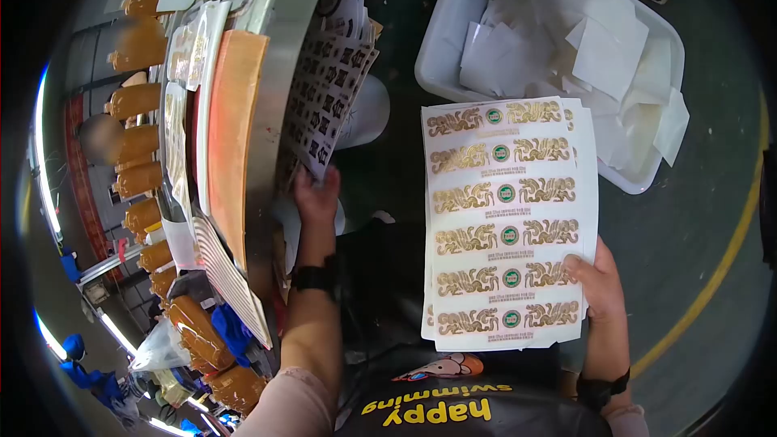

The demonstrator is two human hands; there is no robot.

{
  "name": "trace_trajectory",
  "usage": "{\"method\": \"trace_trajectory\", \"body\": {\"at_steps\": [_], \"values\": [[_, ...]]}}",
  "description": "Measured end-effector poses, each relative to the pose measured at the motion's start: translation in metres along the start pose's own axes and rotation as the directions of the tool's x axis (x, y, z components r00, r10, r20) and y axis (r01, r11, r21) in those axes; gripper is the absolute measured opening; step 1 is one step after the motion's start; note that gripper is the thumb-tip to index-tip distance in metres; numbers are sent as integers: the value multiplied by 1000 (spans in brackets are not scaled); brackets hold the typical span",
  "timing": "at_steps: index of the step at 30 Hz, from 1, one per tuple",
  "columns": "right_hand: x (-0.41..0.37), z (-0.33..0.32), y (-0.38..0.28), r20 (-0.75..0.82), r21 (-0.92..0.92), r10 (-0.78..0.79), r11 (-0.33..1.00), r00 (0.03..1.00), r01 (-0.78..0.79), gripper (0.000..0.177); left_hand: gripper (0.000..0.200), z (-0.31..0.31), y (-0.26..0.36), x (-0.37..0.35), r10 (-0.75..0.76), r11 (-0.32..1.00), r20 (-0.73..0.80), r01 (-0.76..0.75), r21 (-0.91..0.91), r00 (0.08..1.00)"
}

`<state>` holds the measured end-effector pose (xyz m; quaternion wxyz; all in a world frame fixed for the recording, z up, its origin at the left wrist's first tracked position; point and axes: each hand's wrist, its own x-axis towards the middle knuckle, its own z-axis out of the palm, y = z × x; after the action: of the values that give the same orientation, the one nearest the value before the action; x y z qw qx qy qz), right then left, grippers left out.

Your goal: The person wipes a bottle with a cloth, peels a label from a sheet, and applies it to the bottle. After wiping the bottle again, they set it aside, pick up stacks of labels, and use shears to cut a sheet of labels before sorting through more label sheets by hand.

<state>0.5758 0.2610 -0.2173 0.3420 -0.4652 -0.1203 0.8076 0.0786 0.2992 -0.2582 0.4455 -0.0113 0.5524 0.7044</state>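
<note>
1. In the head view, our right hand (601,282) grips the lower right edge of the gold-printed sheets (507,214), thumb on top; they lie to its left, beside the white bin (441,48)
2. Our left hand (317,196) touches the patterned sheets' (330,89) lower corner; we cannot tell whether its fingers are closed

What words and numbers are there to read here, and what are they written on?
"happy": yellow letters on the black apron.
"swimming": smaller yellow letters, same apron.
Gold-patterned sheets: writing under the patterns and in the green circles, too small to read.
Black-patterned sheets: marks too small and blurred to read.
</note>
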Motion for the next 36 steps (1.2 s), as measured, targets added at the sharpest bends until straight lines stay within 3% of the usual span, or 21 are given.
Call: {"method": "trace_trajectory", "body": {"at_steps": [2,5,11,14,19,24,27,29,31,32,36], "values": [[0,2,-1,-5,-1,-8,1000,1000,8,51,35,9,-1,11,-212,962,93,225,-153,973],[-1,2,1,-24,-21,-20,1000,1000,19,50,32,-9,-5,46,-200,972,12,200,-123,980],[2,-5,15,-57,56,-72,996,996,75,49,31,-19,2,-5,-4,996,-78,11,93,997],[9,-28,32,-93,62,-127,989,988,133,50,37,-72,18,-32,-23,990,94,10,144,995],[14,-29,42,-196,62,-262,958,945,279,53,44,-119,51,-94,-244,940,198,181,290,950],[8,3,35,-27,53,-469,881,883,469,55,49,-143,66,-144,-435,865,264,318,388,861],[-13,47,25,24,43,-551,834,834,550,55,49,-158,75,-172,-545,816,444,327,477,711],[-23,66,14,137,2,-586,806,799,591,50,47,-173,70,-189,-595,793,443,400,459,671],[-30,116,-2,189,-42,-633,759,751,650,47,46,-179,62,-202,-622,777,430,448,442,655],[-43,154,-9,245,25,-653,744,717,668,45,46,-183,56,-208,-627,772,427,445,453,652],[-54,271,-25,551,34,-522,794,651,607,48,48,-190,33,-207,-639,767,481,445,462,600]]}}
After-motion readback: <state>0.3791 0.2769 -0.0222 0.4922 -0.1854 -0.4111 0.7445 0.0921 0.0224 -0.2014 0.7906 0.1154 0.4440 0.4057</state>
